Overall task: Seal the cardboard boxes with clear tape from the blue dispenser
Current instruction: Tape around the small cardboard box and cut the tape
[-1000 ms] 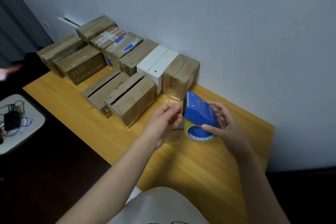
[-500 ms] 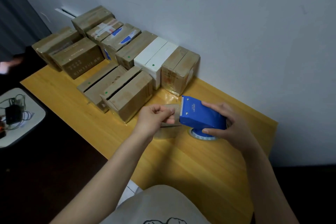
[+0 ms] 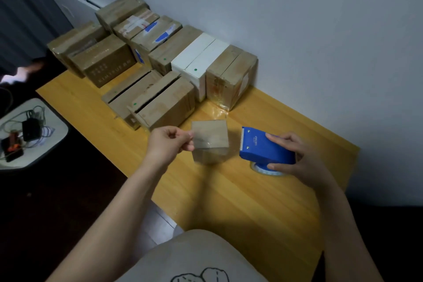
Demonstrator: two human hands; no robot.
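My right hand grips the blue tape dispenser above the wooden table, its toothed blade facing left. My left hand pinches the left edge of a pulled-out strip of clear tape, which looks brownish and hangs free just left of the blade. Behind it lie several cardboard boxes; the two nearest, one and another, show open slits along their tops.
More cardboard boxes and two white boxes line the wall at the back. A taped brown box stands right of them. A small white side table with cables sits at the left, beyond the table's edge.
The tape strip has been drawn out longer and now hangs apart from the blade. My left hand moved left with it. The dispenser tilted flatter in my right hand.
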